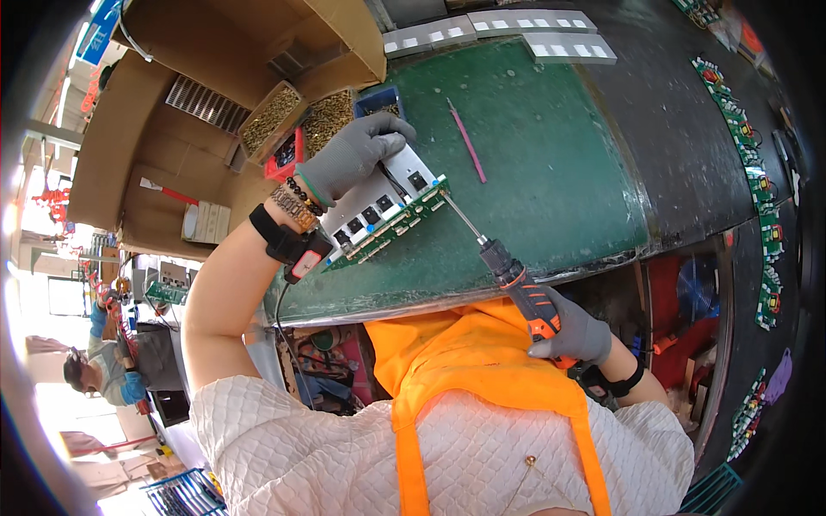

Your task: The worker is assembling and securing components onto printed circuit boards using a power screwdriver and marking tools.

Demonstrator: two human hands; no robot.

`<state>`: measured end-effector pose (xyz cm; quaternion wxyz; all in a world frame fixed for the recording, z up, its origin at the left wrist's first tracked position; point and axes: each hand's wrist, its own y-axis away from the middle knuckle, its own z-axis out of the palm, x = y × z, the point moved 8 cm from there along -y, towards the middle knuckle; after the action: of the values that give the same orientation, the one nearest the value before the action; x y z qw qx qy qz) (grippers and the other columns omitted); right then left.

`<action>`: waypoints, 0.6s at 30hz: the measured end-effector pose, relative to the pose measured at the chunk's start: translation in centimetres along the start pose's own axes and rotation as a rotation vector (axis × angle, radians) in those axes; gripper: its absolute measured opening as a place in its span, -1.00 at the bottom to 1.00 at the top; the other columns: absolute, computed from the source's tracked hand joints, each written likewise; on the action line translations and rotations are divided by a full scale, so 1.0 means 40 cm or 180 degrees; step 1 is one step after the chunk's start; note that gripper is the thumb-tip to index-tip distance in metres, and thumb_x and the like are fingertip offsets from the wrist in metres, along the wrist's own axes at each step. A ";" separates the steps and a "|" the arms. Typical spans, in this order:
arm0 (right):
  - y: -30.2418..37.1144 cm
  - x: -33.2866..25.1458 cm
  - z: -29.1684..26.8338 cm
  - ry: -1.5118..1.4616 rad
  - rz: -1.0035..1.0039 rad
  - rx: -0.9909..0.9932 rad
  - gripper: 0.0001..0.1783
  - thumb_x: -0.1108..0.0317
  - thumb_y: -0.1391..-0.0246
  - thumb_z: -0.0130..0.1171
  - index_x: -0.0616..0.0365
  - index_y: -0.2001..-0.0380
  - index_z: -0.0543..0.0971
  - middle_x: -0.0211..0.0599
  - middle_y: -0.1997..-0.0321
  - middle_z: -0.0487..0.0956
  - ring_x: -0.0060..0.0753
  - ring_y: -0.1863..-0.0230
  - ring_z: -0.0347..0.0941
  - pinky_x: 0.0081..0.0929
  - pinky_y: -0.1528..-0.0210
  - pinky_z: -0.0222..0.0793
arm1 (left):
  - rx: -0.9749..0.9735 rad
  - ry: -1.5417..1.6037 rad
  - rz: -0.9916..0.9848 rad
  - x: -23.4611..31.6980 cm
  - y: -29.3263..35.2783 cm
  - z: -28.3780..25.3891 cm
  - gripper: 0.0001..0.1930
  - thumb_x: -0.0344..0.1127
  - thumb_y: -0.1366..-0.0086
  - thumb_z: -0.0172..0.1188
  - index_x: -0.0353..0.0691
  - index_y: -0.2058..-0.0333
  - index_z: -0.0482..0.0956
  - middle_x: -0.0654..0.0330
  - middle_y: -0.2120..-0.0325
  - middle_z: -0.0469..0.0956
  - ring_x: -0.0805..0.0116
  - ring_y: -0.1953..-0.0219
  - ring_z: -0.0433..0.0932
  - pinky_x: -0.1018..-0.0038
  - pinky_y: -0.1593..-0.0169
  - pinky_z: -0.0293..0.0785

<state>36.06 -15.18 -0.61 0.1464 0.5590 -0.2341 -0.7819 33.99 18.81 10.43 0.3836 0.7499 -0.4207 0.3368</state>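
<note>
My left hand (354, 159), in a grey glove, grips the upper edge of a silver metal plate (353, 205). A green circuit board (400, 222) runs along the plate's near edge, and several black components sit in a row on the metal. My right hand (582, 331), also gloved, is closed round the handle of an orange and black power screwdriver (527, 294). Its long bit points up and left, with the tip at the board's right end; I cannot tell whether it touches a screw. A pink pen-like tool (469, 146) lies beyond on the green mat (533, 181).
Back left, a cardboard box (151, 112) holds trays of brass-coloured screws (327, 120). Next to it stand a red bin (286, 159) and a blue bin (379, 101). Metal bars (568, 47) line the back. Circuit boards (757, 185) run along a dark belt at right. Another person (107, 370) works far left.
</note>
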 end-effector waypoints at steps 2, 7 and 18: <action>-0.010 0.010 -0.003 0.0094 -0.0172 0.0011 0.02 0.39 0.27 0.51 0.20 -0.29 0.19 -0.41 0.03 0.41 -0.60 0.07 0.32 -0.55 0.02 0.34 | 0.0049 -0.0066 -0.0021 0.002 0.002 -0.004 -0.77 -0.38 -0.38 0.01 -0.27 0.07 0.55 0.30 0.28 0.52 0.57 0.25 0.45 0.57 0.10 0.43; -0.009 -0.002 -0.005 0.0214 -0.0413 0.0068 0.05 0.37 0.28 0.52 0.22 -0.30 0.17 -0.40 0.00 0.42 -0.59 0.05 0.32 -0.55 0.00 0.33 | -0.0156 -0.0115 -0.0110 -0.003 0.008 0.009 -0.70 -0.30 -0.32 0.11 -0.28 0.01 0.51 0.24 0.21 0.53 0.51 0.22 0.48 0.54 0.06 0.43; 0.032 -0.022 0.012 -0.0251 -0.0016 -0.0061 -0.01 0.41 0.25 0.49 0.22 -0.28 0.20 -0.41 0.03 0.42 -0.60 0.09 0.32 -0.57 0.03 0.34 | -0.0691 -0.1717 -0.0050 0.050 0.032 0.073 -0.09 0.01 0.09 0.48 -0.28 -0.17 0.25 0.06 0.20 0.51 0.24 0.14 0.52 0.37 0.02 0.44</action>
<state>35.86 -15.75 0.91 0.1405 0.5269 -0.2307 -0.8059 34.21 15.10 11.09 0.3385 0.7702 -0.5353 0.0753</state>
